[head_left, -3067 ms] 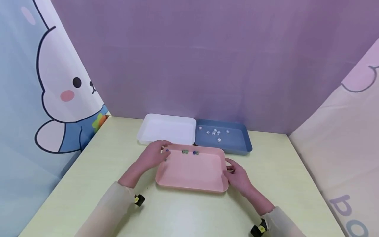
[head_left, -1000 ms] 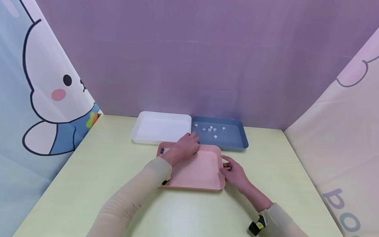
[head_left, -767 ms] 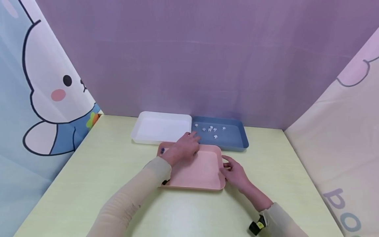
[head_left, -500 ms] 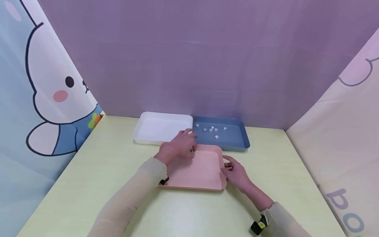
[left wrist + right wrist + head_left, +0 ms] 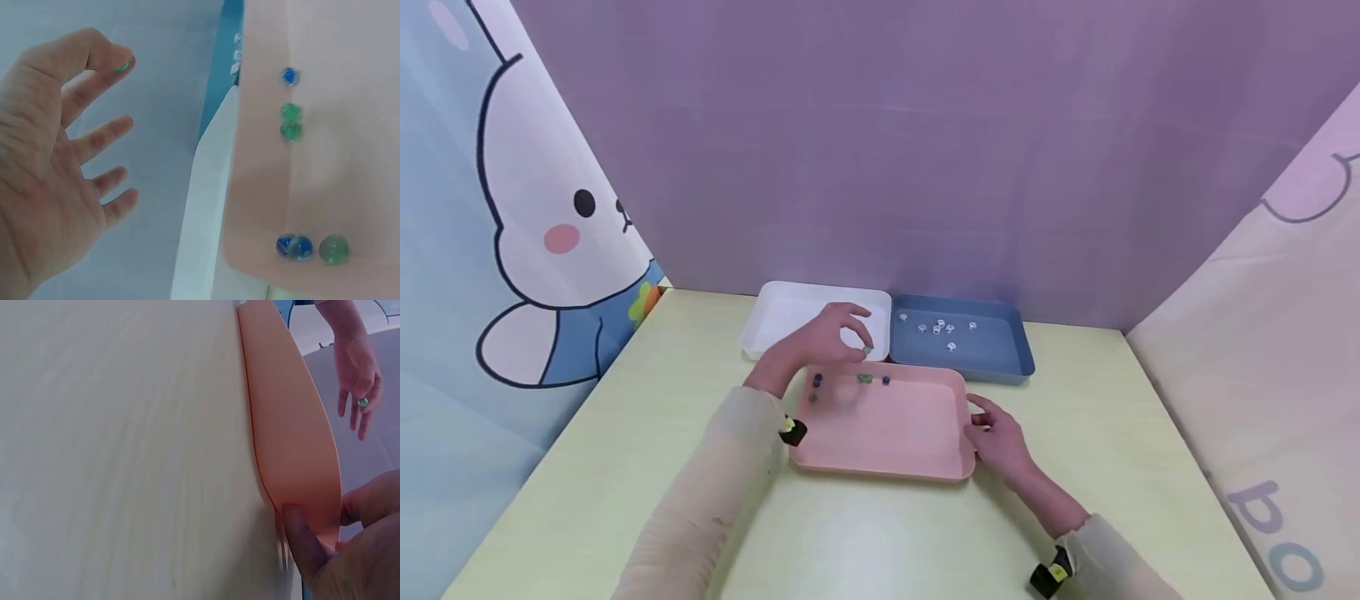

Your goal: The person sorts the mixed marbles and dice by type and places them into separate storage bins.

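My left hand pinches a green marble between thumb and forefinger, other fingers spread. It is above the front of the white tray, just beyond the pink tray. My right hand holds the pink tray's right end, its thumb against the outer wall in the right wrist view. Along the pink tray's far side lie two touching green marbles and a blue marble. Two blue-swirled marbles and a pale green marble sit in its far left corner.
A blue tray with several small white dice stands right of the white tray, both behind the pink one. A purple curtain hangs at the table's back edge. Each wrist bears a small black camera.
My left hand has lifted from the pink tray's far side and moved back and left over the white tray with the green marble. My right hand stays on the pink tray's end.
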